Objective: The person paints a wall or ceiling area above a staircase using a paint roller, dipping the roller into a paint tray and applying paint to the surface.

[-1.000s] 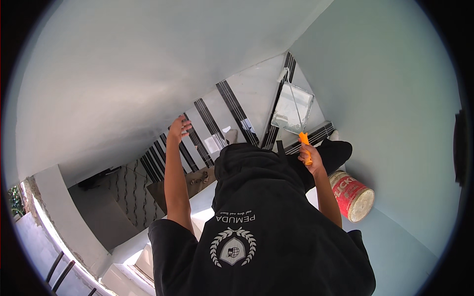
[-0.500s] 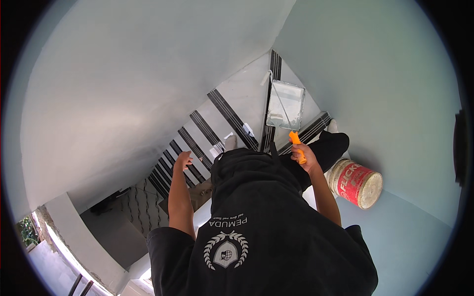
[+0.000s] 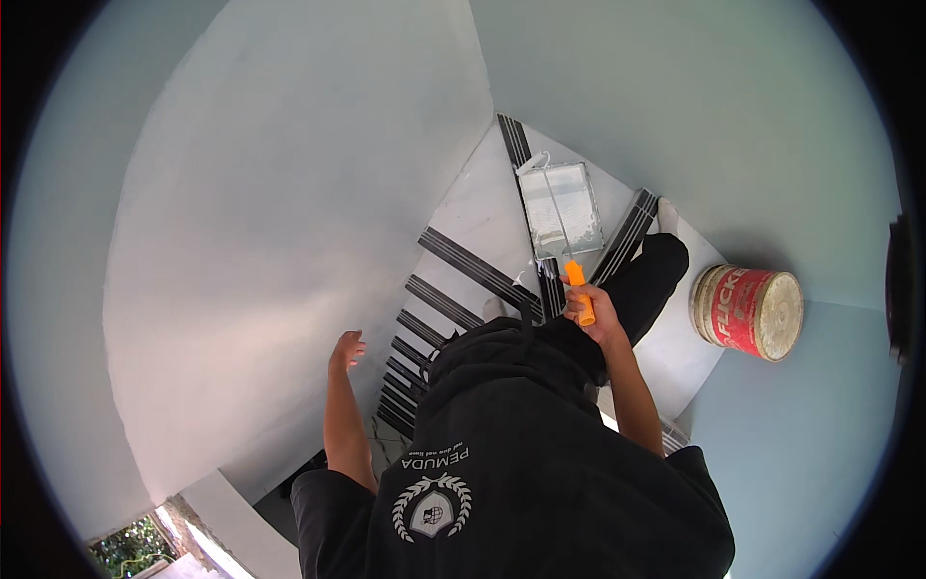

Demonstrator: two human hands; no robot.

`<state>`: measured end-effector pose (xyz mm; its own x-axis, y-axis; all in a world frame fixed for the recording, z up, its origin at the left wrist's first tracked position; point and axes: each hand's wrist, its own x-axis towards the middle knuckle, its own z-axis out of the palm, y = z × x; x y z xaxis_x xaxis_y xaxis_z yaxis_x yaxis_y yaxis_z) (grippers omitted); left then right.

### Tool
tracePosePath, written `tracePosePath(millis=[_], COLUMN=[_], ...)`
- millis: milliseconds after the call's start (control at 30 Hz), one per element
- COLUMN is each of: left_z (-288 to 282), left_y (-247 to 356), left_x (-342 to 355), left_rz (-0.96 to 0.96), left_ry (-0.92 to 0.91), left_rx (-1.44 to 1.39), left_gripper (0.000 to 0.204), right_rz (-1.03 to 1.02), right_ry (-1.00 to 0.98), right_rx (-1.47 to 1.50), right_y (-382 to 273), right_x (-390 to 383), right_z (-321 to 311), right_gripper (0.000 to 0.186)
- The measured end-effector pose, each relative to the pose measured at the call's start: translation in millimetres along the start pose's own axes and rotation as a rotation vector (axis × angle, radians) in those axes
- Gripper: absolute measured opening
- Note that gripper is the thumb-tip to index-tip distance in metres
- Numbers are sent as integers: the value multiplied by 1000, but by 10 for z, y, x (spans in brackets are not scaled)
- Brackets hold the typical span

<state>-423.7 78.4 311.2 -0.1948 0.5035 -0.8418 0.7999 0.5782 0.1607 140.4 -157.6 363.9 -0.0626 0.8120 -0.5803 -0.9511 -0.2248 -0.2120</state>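
Observation:
My right hand (image 3: 602, 315) is closed round the orange handle of a paint roller (image 3: 577, 275). Its thin metal rod reaches across a paint tray (image 3: 594, 207), and the pale roller head lies at the tray's far left corner. Whitish paint coats the inside of the tray, which stands on a white step with black stripes. My left hand (image 3: 347, 350) hangs in front of the pale wall, empty, with its fingers loosely bent and apart. I cannot tell whether it touches the wall.
A red and white bucket (image 3: 743, 311) stands at the right, beside the pale blue-green wall (image 3: 694, 116). Black-striped steps (image 3: 451, 301) run down to the left along the left wall (image 3: 289, 174). My bent knee (image 3: 661, 265) is close to the tray.
The view has turned, so the bucket appears farther right and the left wall has shifted. My right hand still holds the roller over the tray. The left hand's fingers show more apart.

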Motion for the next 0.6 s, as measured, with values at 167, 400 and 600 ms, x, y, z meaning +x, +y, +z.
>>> tracePosePath(millis=[167,400,600], left_z=[-378,-380,-478], left_y=[324,761,1174], left_x=[-175,-372,-373], left_rz=[38,69,-6], left_ry=[38,-4,-56], left_rx=[82,248,405], left_gripper=[55,49,47], right_rz=[-29,1,-42], right_ry=[-10,10,42], right_rx=[113,116,135], right_y=[-40,-117,-148], right_x=[37,-35,-134], right_z=[-43,-47,-81], right_gripper=[45,56,53])
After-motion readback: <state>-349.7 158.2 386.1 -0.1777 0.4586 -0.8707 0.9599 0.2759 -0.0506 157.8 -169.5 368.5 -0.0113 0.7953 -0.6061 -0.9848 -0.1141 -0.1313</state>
